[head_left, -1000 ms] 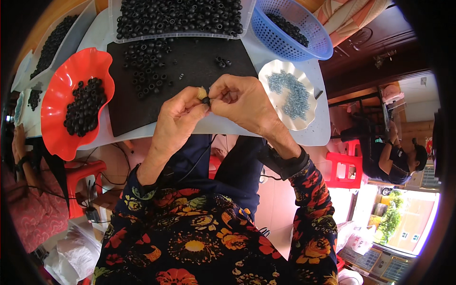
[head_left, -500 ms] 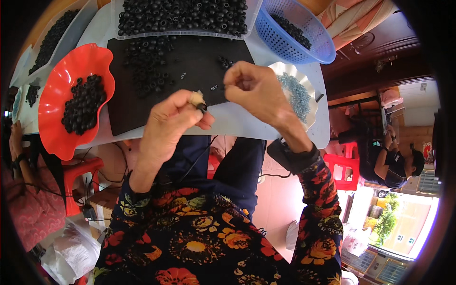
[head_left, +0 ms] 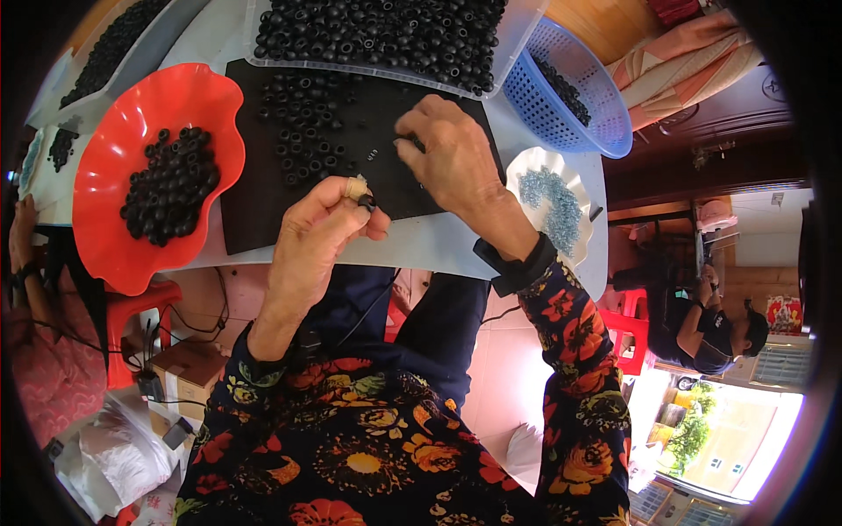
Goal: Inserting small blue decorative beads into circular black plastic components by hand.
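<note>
My left hand (head_left: 311, 232) pinches a small black round part (head_left: 367, 202) between thumb and forefinger, just past the near edge of the black mat (head_left: 254, 206). A pale yellowish wrap covers that forefinger's tip. Over the mat's right half is my right hand (head_left: 452, 158), palm down, fingers bent, with thumb and forefinger a little apart. A dark bit shows by its fingers; whether it is touched I cannot tell. Loose black hollow parts (head_left: 307, 149) lie on the mat to the left, and a few tiny clear pieces (head_left: 373, 155) lie between my hands.
A clear bin (head_left: 377, 74) full of black parts stands at the back. At left is a red wavy-edged dish (head_left: 105, 175) of black parts. A blue perforated basket (head_left: 605, 123) and a white scalloped plate (head_left: 526, 162) of clear bluish pieces are at right. Another person (head_left: 702, 324) sits farther right.
My right hand has moved from close beside my left hand out over the mat, toward loose black parts there, its fingers loosening. My left hand keeps its pinch. The whole view has shifted slightly.
</note>
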A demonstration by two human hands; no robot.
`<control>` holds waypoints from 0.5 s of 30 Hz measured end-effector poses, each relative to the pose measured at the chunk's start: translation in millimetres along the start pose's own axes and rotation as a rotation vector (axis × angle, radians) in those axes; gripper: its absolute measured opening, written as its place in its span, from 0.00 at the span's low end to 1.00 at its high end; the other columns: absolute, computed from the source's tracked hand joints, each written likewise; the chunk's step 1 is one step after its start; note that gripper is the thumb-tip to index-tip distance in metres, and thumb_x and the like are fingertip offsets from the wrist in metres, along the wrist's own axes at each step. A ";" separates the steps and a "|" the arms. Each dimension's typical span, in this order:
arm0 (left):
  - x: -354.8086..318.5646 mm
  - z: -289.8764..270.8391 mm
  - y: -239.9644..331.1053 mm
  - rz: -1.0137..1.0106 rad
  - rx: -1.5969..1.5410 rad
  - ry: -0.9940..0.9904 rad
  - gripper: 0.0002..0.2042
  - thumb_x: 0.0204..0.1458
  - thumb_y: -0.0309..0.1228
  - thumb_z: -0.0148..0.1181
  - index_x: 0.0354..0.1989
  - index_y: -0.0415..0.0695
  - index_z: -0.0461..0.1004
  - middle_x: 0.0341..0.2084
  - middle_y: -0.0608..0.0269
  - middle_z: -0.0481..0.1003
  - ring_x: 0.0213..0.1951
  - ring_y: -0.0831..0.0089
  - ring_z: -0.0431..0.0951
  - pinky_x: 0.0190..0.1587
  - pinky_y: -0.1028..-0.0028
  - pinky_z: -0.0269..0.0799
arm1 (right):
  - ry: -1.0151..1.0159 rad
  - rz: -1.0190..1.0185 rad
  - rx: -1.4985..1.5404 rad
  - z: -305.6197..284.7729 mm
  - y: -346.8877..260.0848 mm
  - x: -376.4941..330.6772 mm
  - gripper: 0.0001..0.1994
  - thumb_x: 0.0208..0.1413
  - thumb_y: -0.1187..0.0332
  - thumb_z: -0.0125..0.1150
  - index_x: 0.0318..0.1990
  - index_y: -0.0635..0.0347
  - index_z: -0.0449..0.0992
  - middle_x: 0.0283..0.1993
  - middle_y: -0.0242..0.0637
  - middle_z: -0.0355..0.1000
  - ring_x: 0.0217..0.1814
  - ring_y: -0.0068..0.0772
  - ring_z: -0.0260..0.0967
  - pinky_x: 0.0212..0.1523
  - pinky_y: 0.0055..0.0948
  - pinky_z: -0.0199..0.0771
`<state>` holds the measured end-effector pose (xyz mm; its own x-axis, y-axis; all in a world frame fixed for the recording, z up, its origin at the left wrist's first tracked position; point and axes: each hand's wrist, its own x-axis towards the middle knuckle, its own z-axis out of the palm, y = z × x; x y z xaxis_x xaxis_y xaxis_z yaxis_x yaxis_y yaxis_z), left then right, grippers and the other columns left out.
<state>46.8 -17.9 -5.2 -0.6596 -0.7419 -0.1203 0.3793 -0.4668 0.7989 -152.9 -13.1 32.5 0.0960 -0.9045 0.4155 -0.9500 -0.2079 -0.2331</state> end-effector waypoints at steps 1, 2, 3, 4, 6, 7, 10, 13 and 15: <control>0.2 -0.3 -0.5 0.003 -0.033 0.006 0.09 0.54 0.23 0.51 0.43 0.37 0.71 0.29 0.63 0.74 0.33 0.76 0.76 0.40 0.75 0.73 | -0.003 -0.001 -0.001 -0.2 -4.1 1.9 0.05 0.43 0.74 0.59 0.30 0.61 0.75 0.34 0.40 0.69 0.39 0.44 0.68 0.39 0.40 0.69; 0.2 0.0 -0.3 0.003 -0.035 0.007 0.09 0.54 0.23 0.51 0.43 0.37 0.71 0.29 0.63 0.74 0.33 0.76 0.76 0.40 0.75 0.73 | -0.048 -0.057 0.071 2.0 -9.7 4.8 0.05 0.43 0.74 0.60 0.30 0.60 0.75 0.35 0.39 0.69 0.41 0.44 0.67 0.41 0.40 0.69; 0.8 0.8 -0.4 0.004 -0.038 0.017 0.09 0.54 0.22 0.51 0.43 0.37 0.71 0.28 0.64 0.74 0.33 0.76 0.76 0.40 0.75 0.73 | -0.091 -0.111 0.143 4.9 -13.9 6.4 0.05 0.43 0.74 0.60 0.31 0.59 0.75 0.36 0.38 0.69 0.42 0.43 0.67 0.42 0.40 0.68; 1.3 1.6 -0.3 0.005 -0.040 0.028 0.09 0.54 0.22 0.51 0.43 0.37 0.71 0.27 0.65 0.73 0.33 0.76 0.76 0.40 0.75 0.73 | -0.103 -0.135 0.141 10.2 -15.5 4.7 0.06 0.43 0.75 0.59 0.31 0.59 0.75 0.34 0.38 0.69 0.39 0.44 0.68 0.41 0.40 0.69; 1.6 3.2 0.5 0.017 -0.030 0.011 0.09 0.54 0.22 0.51 0.43 0.37 0.71 0.27 0.65 0.73 0.33 0.76 0.76 0.40 0.75 0.73 | -0.127 -0.117 0.138 12.0 -13.6 5.9 0.06 0.42 0.75 0.59 0.30 0.59 0.75 0.33 0.38 0.70 0.36 0.44 0.69 0.39 0.40 0.69; 1.7 4.0 0.7 0.029 -0.019 -0.004 0.09 0.54 0.22 0.51 0.43 0.37 0.71 0.27 0.65 0.73 0.33 0.76 0.76 0.40 0.75 0.73 | -0.153 -0.100 0.136 11.8 -12.8 5.8 0.06 0.41 0.75 0.59 0.30 0.60 0.75 0.31 0.37 0.70 0.34 0.45 0.70 0.37 0.41 0.70; 1.9 0.7 -1.6 0.026 0.040 -0.008 0.09 0.57 0.24 0.47 0.44 0.38 0.69 0.30 0.58 0.73 0.35 0.72 0.74 0.42 0.71 0.71 | -0.093 0.037 0.278 7.1 -14.9 2.6 0.06 0.41 0.75 0.60 0.30 0.62 0.75 0.28 0.39 0.71 0.28 0.41 0.72 0.32 0.36 0.72; 2.1 1.7 -3.8 0.037 0.035 -0.015 0.09 0.57 0.23 0.47 0.45 0.37 0.69 0.31 0.59 0.73 0.35 0.72 0.74 0.42 0.72 0.70 | -0.087 0.312 0.532 -15.7 -23.4 -5.1 0.08 0.41 0.73 0.62 0.32 0.63 0.76 0.27 0.38 0.73 0.28 0.30 0.73 0.30 0.29 0.73; 2.5 3.9 -4.8 0.059 0.062 -0.026 0.10 0.57 0.23 0.47 0.45 0.36 0.69 0.31 0.59 0.73 0.35 0.72 0.74 0.42 0.72 0.70 | -0.157 0.424 0.679 -25.0 -21.3 -16.0 0.08 0.43 0.73 0.63 0.33 0.63 0.77 0.27 0.36 0.73 0.29 0.25 0.72 0.31 0.25 0.72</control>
<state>40.8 -15.6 -7.1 -0.6540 -0.7543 -0.0577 0.3776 -0.3916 0.8390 -141.6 15.1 52.8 -0.1430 -0.9881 0.0559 -0.5328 0.0292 -0.8457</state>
